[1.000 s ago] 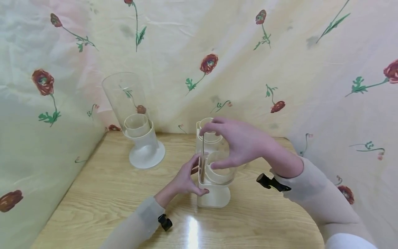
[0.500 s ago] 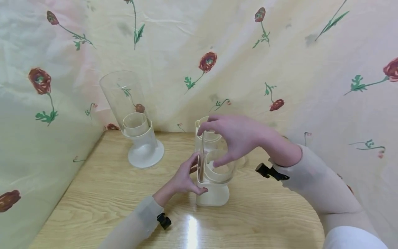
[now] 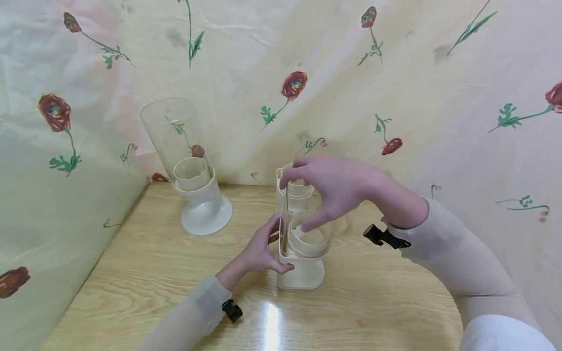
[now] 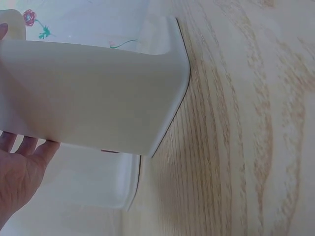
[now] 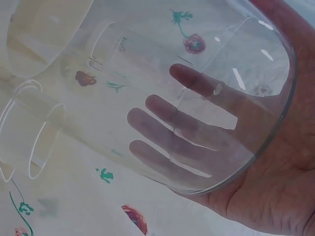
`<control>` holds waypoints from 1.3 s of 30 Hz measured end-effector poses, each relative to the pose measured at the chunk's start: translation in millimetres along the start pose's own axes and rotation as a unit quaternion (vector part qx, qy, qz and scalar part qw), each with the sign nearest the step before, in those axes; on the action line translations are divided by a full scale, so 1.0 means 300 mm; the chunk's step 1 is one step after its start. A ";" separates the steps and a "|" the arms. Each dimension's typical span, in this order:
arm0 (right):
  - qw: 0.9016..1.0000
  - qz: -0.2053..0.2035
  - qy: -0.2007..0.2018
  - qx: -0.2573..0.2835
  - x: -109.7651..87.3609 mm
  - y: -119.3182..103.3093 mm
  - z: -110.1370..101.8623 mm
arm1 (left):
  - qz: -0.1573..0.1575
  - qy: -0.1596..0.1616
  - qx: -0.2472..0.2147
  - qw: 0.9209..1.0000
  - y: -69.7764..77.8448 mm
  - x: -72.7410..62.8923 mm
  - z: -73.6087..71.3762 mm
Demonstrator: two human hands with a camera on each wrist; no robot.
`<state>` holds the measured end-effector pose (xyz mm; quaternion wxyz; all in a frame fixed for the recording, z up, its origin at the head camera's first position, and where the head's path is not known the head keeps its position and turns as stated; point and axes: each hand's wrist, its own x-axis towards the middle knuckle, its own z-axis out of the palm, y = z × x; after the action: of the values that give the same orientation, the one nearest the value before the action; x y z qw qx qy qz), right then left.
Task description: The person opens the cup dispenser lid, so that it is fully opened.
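In the middle of the frame, your left hand (image 3: 263, 249) bends its fingers round the white stand (image 3: 303, 274). Your right hand (image 3: 335, 187), fingers spread wide, holds the clear tube (image 5: 206, 105).

In the last second the right hand (image 3: 344, 185) has shifted slightly toward 12 o'clock, its sleeve (image 3: 452, 251) and black clip (image 3: 386, 237) climbing more than the thumb (image 3: 318, 220).
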<state>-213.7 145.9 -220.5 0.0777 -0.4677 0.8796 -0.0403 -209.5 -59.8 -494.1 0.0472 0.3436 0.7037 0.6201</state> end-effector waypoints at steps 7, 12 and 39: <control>1.000 0.005 0.021 -0.003 -0.021 -0.023 -0.030 | 0.003 0.000 0.010 1.000 0.004 -0.003 -0.005; 0.999 0.007 0.033 0.001 -0.040 -0.020 -0.057 | 0.013 -0.003 0.009 1.000 0.005 0.003 -0.004; 0.956 0.258 0.132 0.037 -0.216 0.136 -0.177 | 0.005 0.033 0.026 0.999 0.021 -0.110 -0.068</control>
<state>-220.5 222.3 -167.7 -0.0143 -0.2118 0.9707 -0.1127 -191.8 -94.9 -495.7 0.0116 0.3272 0.7194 0.6126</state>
